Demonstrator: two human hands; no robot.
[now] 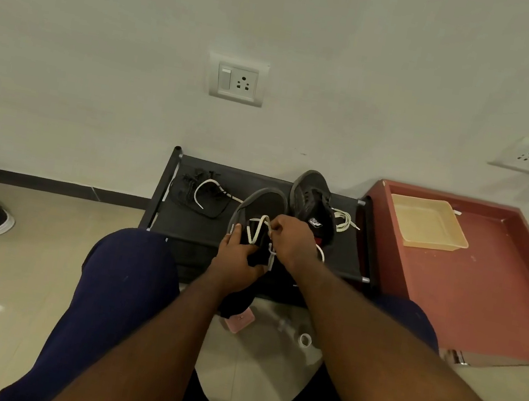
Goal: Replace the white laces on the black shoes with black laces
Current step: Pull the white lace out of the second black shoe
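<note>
Just ahead of the knees, on the near edge of the rack (pixel 190 223), the shoe (pixel 260 205) lies with its long axis running away from the person, toe toward the wall and heel toward the lap, so the eyelet rows sit directly under both hands. The left hand (pixel 235 258) grips the shoe's near left side, fingers curled round it to steady it. The right hand (pixel 291 239) is closed in a pinch on the white lace (pixel 252 240), which stands up from the tongue in a V. That hand is the one at the lace, so I judge that the coming pull falls to it, drawn up and back along the shoe's axis. The second shoe (pixel 312 197) leans just behind and to the right, a loose pale lace (pixel 345 220) beside it. On the rack's left, well apart from the hands, the black laces (pixel 188 188) lie in a heap with another white lace (pixel 204 190) looped across them. To the right, a red tray (pixel 448 299) holds a yellow tray (pixel 429 244) in its far corner
</note>
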